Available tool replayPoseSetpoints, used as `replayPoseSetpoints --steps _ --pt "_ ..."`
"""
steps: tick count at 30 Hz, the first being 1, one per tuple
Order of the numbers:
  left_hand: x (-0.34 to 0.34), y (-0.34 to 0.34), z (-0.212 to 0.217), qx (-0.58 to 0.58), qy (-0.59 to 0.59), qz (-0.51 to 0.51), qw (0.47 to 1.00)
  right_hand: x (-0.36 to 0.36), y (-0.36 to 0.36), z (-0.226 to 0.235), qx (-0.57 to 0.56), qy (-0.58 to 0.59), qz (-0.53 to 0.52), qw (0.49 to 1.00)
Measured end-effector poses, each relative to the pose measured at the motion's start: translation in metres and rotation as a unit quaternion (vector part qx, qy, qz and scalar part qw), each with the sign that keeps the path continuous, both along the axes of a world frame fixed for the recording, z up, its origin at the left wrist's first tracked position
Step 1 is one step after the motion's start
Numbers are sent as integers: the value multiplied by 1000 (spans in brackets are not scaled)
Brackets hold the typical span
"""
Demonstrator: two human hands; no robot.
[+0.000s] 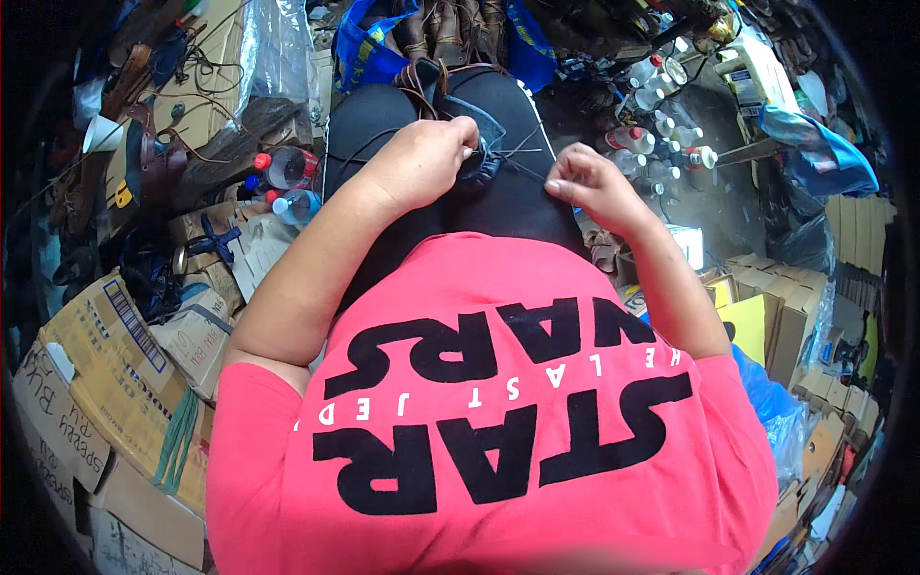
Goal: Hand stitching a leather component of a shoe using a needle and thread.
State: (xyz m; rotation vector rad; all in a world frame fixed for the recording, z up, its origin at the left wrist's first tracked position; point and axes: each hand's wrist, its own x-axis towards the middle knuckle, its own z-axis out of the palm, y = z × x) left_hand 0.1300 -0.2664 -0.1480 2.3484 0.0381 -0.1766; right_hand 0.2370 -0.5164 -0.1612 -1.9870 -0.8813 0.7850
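Note:
Between my thighs lies a shoe upper [487,126] of brown and blue-grey leather, with a dark gathered part at its near end. My left hand [422,161] is closed on its left side, thumb and forefinger pinched together; the fingers partly hide the piece. A dark thread [522,170] runs from the upper toward my right hand [596,185], which is held off to the right over my thigh. Its thumb and forefinger are pinched on the thread. A thin, straight, pale sliver sticks out from the upper, too small to name.
Beyond my knees, a blue bag [368,59] holds several brown leather pieces [447,40]. Plastic bottles [290,170] stand close on the left, and more clear bottles [632,140] on the right. Cardboard boxes [115,369] are stacked at the lower left, others [781,297] at the right.

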Motion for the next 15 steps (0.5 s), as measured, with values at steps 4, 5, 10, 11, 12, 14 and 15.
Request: replayPoseSetpoints --steps 4,5,10,11,12,14,15 --pt "3 4 0 86 -69 -87 990 14 10 31 70 -37 -7 997" --pt "3 3 0 87 -71 -92 989 33 17 30 53 -139 -4 989" --pt "9 3 1 84 -82 -109 987 59 31 11 -59 -324 -52 943" --pt "7 6 -2 85 -79 -97 989 46 40 28 -24 -260 -25 965" --pt "5 7 -4 84 -87 -98 988 34 47 42 -43 -303 50 951" --pt "3 7 -6 81 -96 -103 987 9 60 47 -76 -350 153 921" --pt "4 8 -6 80 -94 -102 987 2 69 46 -106 -367 186 905"
